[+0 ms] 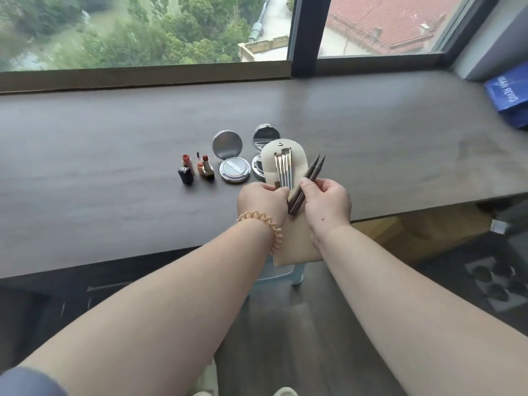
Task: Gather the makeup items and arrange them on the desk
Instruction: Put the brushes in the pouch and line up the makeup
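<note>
My left hand (261, 200) grips the lower part of a beige brush pouch (295, 162) with several thin brushes (284, 170) tucked in it. Two dark brown liner pens (307, 181) are pinched together in my right hand (327, 204), tips pointing up and away, just right of the pouch. On the dark desk (114, 155) stand an open black lipstick (186, 170) and two more open lipsticks (205, 167). Beside them lie an open silver cushion compact (233, 158) and an open round mirror compact (264, 138), partly behind the pouch.
A blue bag (510, 95) sits at the desk's far right by the window frame (304, 35). The desk's front edge runs just under my wrists; below it are the floor and a pale stool (281, 274). A coil hair tie is on my left wrist.
</note>
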